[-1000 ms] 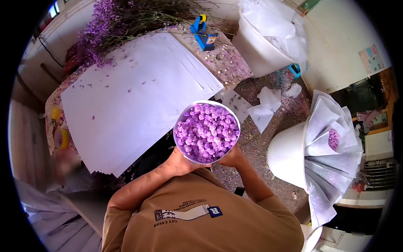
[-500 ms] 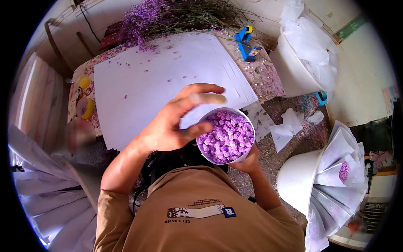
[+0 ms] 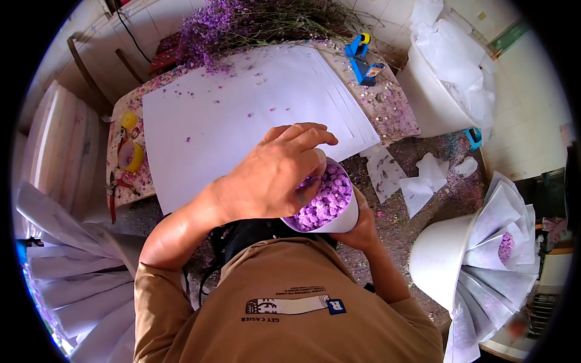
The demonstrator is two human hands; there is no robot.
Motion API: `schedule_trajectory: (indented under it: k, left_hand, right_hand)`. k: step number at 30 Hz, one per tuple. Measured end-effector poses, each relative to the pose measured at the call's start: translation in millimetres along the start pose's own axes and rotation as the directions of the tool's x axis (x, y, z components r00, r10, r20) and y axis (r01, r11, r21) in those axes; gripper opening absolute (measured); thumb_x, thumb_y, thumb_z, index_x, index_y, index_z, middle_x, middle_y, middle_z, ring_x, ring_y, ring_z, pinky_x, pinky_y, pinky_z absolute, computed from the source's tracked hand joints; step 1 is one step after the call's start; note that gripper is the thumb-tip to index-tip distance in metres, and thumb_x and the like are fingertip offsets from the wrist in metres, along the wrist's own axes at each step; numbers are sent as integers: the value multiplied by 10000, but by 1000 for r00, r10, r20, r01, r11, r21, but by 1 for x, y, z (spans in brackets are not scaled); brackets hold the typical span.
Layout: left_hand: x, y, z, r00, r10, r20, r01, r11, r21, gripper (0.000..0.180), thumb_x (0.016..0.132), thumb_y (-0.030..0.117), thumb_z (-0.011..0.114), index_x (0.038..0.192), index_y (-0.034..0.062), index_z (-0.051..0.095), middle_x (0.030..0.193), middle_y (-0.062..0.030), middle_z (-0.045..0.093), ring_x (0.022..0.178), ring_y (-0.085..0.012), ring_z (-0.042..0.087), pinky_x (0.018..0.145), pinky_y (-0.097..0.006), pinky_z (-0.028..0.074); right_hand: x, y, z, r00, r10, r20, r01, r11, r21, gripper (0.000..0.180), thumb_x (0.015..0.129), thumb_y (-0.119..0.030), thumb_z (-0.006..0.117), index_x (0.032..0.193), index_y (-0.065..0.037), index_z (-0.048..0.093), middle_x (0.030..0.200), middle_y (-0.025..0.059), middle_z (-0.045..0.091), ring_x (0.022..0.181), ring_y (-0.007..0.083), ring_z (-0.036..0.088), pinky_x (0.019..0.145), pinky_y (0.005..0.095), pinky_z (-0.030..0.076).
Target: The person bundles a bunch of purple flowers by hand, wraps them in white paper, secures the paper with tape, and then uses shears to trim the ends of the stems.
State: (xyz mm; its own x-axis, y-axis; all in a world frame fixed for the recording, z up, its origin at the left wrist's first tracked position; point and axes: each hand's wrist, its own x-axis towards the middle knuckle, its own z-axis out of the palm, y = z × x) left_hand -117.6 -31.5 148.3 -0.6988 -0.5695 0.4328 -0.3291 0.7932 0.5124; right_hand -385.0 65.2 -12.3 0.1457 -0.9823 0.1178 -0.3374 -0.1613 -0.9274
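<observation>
A bunch of small purple dried flowers [image 3: 330, 196] sits in a rolled white paper wrap [image 3: 344, 220], its open top tilted toward me. My right hand [image 3: 361, 225] grips the wrap from its right side and underneath, its fingers partly hidden. Over the left part of the opening, my left hand [image 3: 275, 172] is bent down with thumb and forefinger closed at the rim and flowers; its other fingers stretch out above. What exactly the fingertips pinch is hidden by the hand. Beyond the hands lies a stack of large white paper sheets [image 3: 206, 130] with scattered purple bits.
Purple flowers with long stems [image 3: 212, 30] lie at the table's back. A blue tape dispenser [image 3: 362, 63] stands at the back right, yellow tape rolls [image 3: 138, 157] at the left. White tubs [image 3: 439, 260] of paper-wrapped bundles flank me. Paper scraps [image 3: 423, 178] lie at the right.
My left hand has closed from a spread, arched pose above the opening down onto its left side. The wrapped bunch has tilted, showing more of its lower right side. The view has shifted slightly.
</observation>
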Motion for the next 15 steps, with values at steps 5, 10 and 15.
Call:
schedule_trajectory:
  k: [5, 10, 15]
  left_hand:
    - [11, -1, 3, 999, 24, 36, -25, 1000, 3, 122, 766, 20, 736, 862, 25, 660, 1343, -167, 596, 1333, -361, 525, 1060, -487, 446]
    - [-5, -6, -4, 1000, -27, -5, 27, 999, 45, 152, 735, 32, 716, 882, 11, 682, 1341, -192, 594, 1322, -384, 525, 1067, -498, 435]
    - [-9, -8, 11, 994, -38, 107, 44, 998, -52, 293, 619, 120, 694, 887, 4, 717, 1352, -199, 573, 1334, -361, 495, 1096, -560, 379]
  right_hand:
    - [0, 10, -8, 1000, -27, 2, 28, 996, -83, 1076, 568, -237, 953, 1469, 44, 435, 1341, 242, 591, 1229, 365, 610, 1027, 426, 500]
    - [18, -3, 9, 996, -77, 54, 88, 965, -246, 1032, 599, -277, 939, 1459, 32, 458, 1346, 253, 594, 1212, 391, 617, 1031, 448, 498]
    - [-5, -1, 12, 997, -41, 60, 58, 947, -316, 1018, 646, -375, 935, 1452, 25, 459, 1384, 239, 565, 1262, 380, 570, 1061, 459, 462]
